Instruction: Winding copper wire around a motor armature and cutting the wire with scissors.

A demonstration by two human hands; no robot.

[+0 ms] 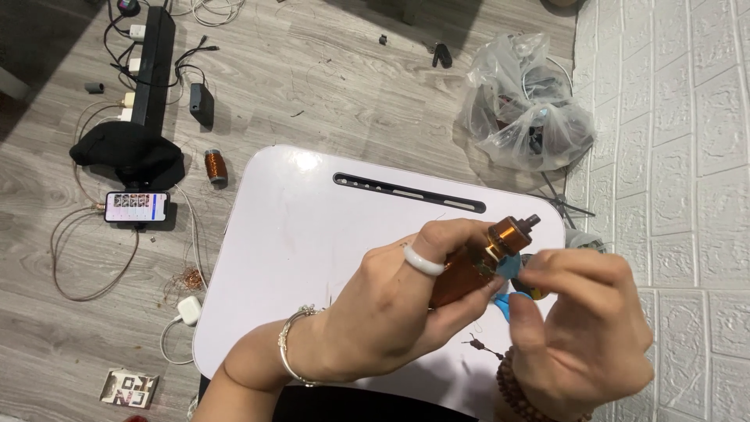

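Note:
My left hand (391, 305), with a white ring and a thin bracelet, grips a small motor rotor with copper windings (476, 262) over the white lap table (297, 234). The rotor's dark shaft points up and to the right. My right hand (582, 328), wearing a brown bead bracelet, pinches a small blue and yellow piece (512, 270) against the rotor's side. The fingers hide most of that piece.
A slot runs along the lap table's far edge (406, 191). On the wood floor lie a copper wire spool (216, 166), a phone (137, 207), a black power strip with cables (152, 66), a white charger (188, 309) and a clear plastic bag of parts (527, 109). A white brick-pattern wall (687, 156) stands on the right.

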